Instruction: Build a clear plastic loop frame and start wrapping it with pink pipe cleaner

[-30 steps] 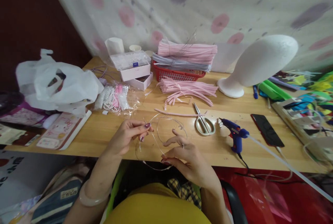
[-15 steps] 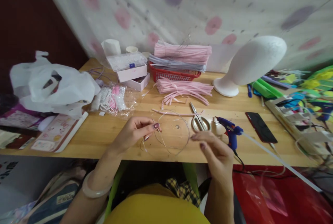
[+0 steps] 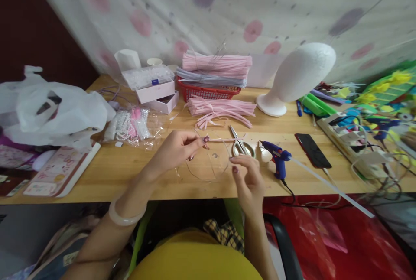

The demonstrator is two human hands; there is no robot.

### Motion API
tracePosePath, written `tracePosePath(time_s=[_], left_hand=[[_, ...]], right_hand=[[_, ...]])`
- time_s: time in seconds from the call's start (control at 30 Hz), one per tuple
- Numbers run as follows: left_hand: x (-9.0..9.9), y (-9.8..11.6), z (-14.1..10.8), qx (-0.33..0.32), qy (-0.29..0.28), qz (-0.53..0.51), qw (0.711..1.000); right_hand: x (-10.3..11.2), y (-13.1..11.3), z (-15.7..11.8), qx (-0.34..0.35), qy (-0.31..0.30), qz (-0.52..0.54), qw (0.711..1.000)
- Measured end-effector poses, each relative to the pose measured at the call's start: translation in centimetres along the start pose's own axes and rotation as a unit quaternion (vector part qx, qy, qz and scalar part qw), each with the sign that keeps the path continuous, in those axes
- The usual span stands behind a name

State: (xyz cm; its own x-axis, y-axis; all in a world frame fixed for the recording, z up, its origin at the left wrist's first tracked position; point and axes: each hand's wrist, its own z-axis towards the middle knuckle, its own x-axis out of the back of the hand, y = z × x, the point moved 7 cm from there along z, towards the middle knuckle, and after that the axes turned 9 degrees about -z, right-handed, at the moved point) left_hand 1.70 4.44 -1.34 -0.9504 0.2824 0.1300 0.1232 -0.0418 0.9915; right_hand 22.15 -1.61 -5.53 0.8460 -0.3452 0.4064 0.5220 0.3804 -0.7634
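Observation:
A thin wire, bent into a loop [image 3: 208,180], hangs over the front part of the wooden table. My left hand [image 3: 177,152] is closed, thumb and finger pinching the loop at its upper left. At the loop's right side is my right hand [image 3: 249,180], its curved thumb and forefinger slightly apart; whether a fingertip touches the wire is unclear. Behind the loop lies a thin pink strip [image 3: 222,140], one end near the left fingertips and the other across the scissors [image 3: 239,143]. A blue glue gun [image 3: 276,154] with a long clear glue stick rests right of the scissors.
Pink stick bundles [image 3: 221,110] lie before a red basket [image 3: 208,93]. A white foam head [image 3: 302,72] stands behind. A phone [image 3: 313,151] and a power strip [image 3: 339,137] lie right. Bagged beads [image 3: 133,126], boxes [image 3: 159,91] and a white plastic bag [image 3: 61,106] are left.
My left hand has lifted away from me with the wire loop, up to the pink strip's end. My right hand has drawn in toward the loop's edge. The view has shifted slightly right.

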Motion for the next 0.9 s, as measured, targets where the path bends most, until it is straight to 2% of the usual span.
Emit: tracePosePath(time_s=[0.07,0.1,0.17,0.23,0.4,0.57,0.7,0.9], left_hand=[[0.4,-0.3,-0.3,-0.002,0.033,-0.033,0.999],[0.5,-0.5,-0.4,-0.002,0.048,-0.047,0.998],[0.8,-0.9,-0.7,-0.003,0.072,-0.065,0.995],[1.1,-1.1,-1.0,-0.003,0.091,-0.08,0.993],[1.1,-1.4,-2.6,-0.001,0.139,-0.113,0.984],[-0.1,-2.3,-4.8,0.016,0.216,-0.162,0.963],[-0.6,-1.9,-5.8,0.02,0.236,-0.161,0.958],[-0.2,-1.4,-6.0,0.022,0.239,-0.143,0.96]], right_hand=[[-1.2,-0.8,-0.5,0.026,-0.097,-0.013,0.995],[-1.6,-0.9,-0.8,0.032,-0.126,-0.011,0.991],[-2.1,-1.0,-1.0,0.04,-0.145,-0.009,0.989],[-2.3,-1.2,-1.0,0.056,-0.131,-0.03,0.989],[-2.0,-2.5,-0.7,0.132,-0.032,-0.094,0.986],[-1.1,-3.5,-0.8,0.148,0.048,-0.115,0.981],[-1.1,-3.5,-1.0,0.15,0.05,-0.117,0.981],[-0.9,-2.6,-1.1,0.137,0.044,-0.098,0.985]])
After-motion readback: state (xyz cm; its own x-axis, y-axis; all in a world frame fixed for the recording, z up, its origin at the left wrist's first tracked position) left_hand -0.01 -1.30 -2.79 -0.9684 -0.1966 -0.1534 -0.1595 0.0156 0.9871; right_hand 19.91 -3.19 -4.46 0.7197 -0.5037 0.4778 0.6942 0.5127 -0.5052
